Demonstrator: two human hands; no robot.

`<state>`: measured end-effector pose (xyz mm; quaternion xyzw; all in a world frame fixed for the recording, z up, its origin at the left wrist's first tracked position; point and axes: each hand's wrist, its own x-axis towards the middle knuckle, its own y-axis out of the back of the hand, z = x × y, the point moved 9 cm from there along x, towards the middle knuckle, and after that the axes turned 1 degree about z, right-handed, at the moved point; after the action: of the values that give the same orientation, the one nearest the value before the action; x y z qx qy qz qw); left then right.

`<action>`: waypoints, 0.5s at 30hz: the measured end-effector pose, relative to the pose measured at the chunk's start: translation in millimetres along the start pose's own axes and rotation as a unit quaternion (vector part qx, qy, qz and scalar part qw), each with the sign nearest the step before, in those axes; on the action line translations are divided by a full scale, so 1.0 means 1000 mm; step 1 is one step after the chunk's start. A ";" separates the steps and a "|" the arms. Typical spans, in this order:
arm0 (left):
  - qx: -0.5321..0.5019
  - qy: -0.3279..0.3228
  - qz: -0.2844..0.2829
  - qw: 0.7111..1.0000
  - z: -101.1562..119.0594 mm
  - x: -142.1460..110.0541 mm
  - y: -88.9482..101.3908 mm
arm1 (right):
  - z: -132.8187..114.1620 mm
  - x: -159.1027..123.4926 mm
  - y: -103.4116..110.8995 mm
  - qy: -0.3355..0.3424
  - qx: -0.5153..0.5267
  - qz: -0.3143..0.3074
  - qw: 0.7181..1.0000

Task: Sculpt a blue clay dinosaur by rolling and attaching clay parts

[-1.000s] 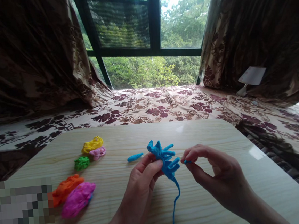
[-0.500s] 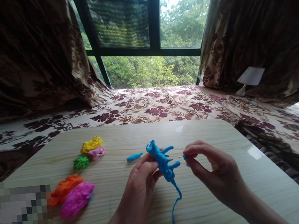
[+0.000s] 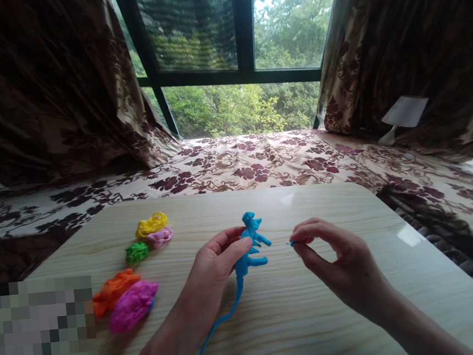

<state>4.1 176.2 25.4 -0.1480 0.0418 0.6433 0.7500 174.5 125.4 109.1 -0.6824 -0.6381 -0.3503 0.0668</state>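
Note:
My left hand [image 3: 221, 256] is closed around the body of a blue clay animal figure [image 3: 242, 264], thumb on its near side. The figure's head points up and away, its legs stick out to the right, and a long thin tail hangs down toward the table's near edge. To the right, apart from the figure, my right hand [image 3: 338, 251] pinches a small blue clay bit [image 3: 293, 243] between thumb and fingertips. A tiny white speck [image 3: 287, 243] shows just left of those fingertips.
On the table's left lie lumps of yellow clay [image 3: 152, 224], pale pink clay [image 3: 160, 237], green clay [image 3: 137, 252], orange clay [image 3: 116, 290] and magenta clay [image 3: 134, 307]. Beyond the wooden table [image 3: 315, 314] are a floral-covered ledge [image 3: 252, 165] and a white lamp [image 3: 405, 111].
My left hand has turned the figure, so its tail now swings to the lower left and its legs point right. The loose blue clay piece on the table is no longer visible.

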 end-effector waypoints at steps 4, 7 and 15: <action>-0.014 0.004 -0.022 1.000 -0.003 0.000 -0.006 | -0.001 -0.001 -0.003 0.005 -0.013 -0.004 1.000; -0.066 0.006 -0.051 0.997 -0.002 -0.001 -0.015 | -0.001 -0.001 -0.004 0.006 -0.017 -0.006 1.000; -0.140 0.031 -0.070 0.987 -0.008 -0.005 -0.025 | -0.003 -0.002 -0.006 0.011 -0.017 -0.005 1.000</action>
<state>29.2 165.7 22.9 -0.2739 -0.0358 0.5842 0.7631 167.6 123.2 108.1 -0.6766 -0.6343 -0.3690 0.0601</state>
